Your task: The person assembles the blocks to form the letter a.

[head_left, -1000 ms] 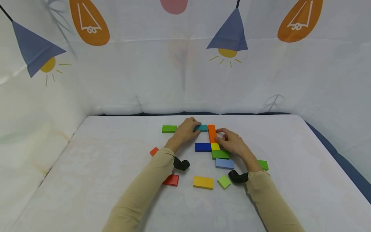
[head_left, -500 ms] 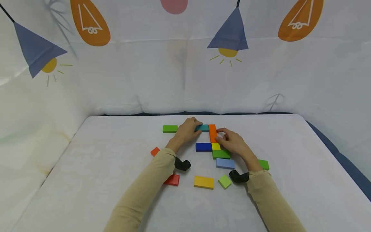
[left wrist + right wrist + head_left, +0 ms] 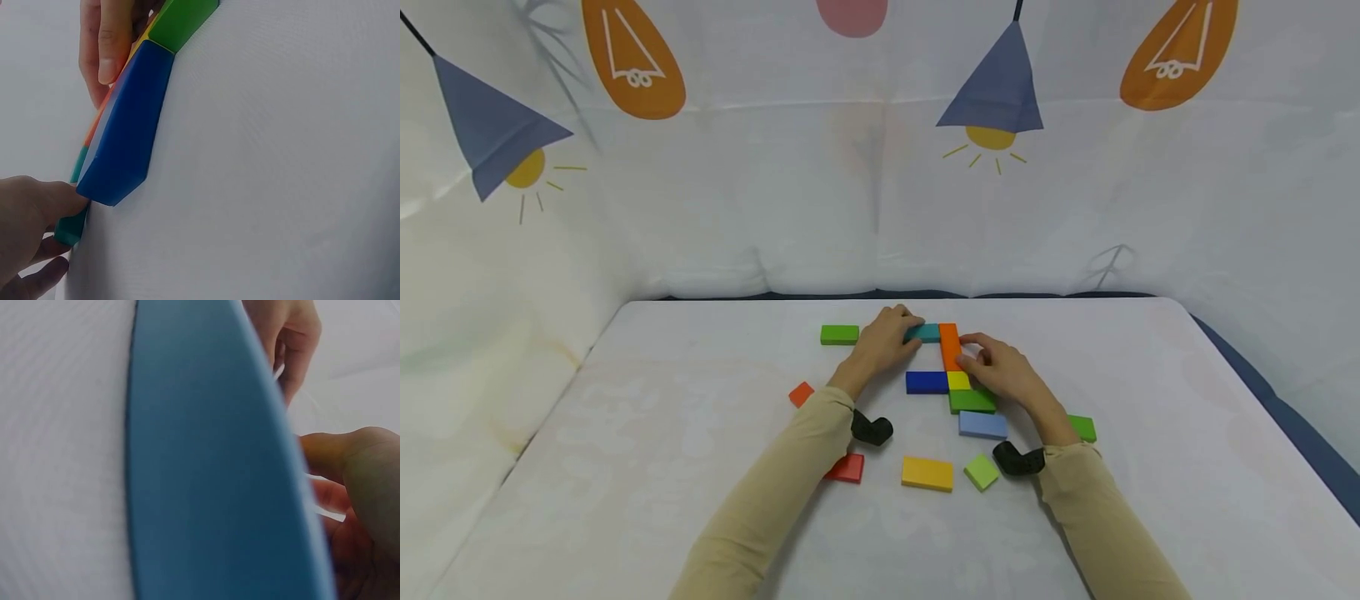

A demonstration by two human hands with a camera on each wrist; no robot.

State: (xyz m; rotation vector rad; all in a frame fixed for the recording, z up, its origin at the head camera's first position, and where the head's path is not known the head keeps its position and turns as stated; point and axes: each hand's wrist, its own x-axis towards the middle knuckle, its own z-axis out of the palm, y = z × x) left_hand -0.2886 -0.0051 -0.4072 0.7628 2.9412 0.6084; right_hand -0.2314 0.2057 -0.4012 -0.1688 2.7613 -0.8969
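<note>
In the head view my left hand [image 3: 882, 343] pinches the teal block [image 3: 927, 333] between thumb and fingers; its right end meets the upright orange block [image 3: 950, 347]. My right hand [image 3: 1009, 372] rests its thumb and index fingertips along the orange block's right side. Below the orange block lie a small yellow block [image 3: 958, 381], with a dark blue block [image 3: 927, 382] at its left, a green block [image 3: 972, 401] and a light blue block [image 3: 982, 425]. The left wrist view shows the dark blue block [image 3: 128, 125] close up, with the teal block [image 3: 72, 226] under my left fingers.
A green block [image 3: 839, 335] lies left of my left hand. An orange-red block [image 3: 801, 394] and a red block [image 3: 847, 468] are by the left sleeve. Nearer are a yellow block [image 3: 927, 473] and a lime block [image 3: 981, 472]. Another green block [image 3: 1083, 428] lies right of my right wrist.
</note>
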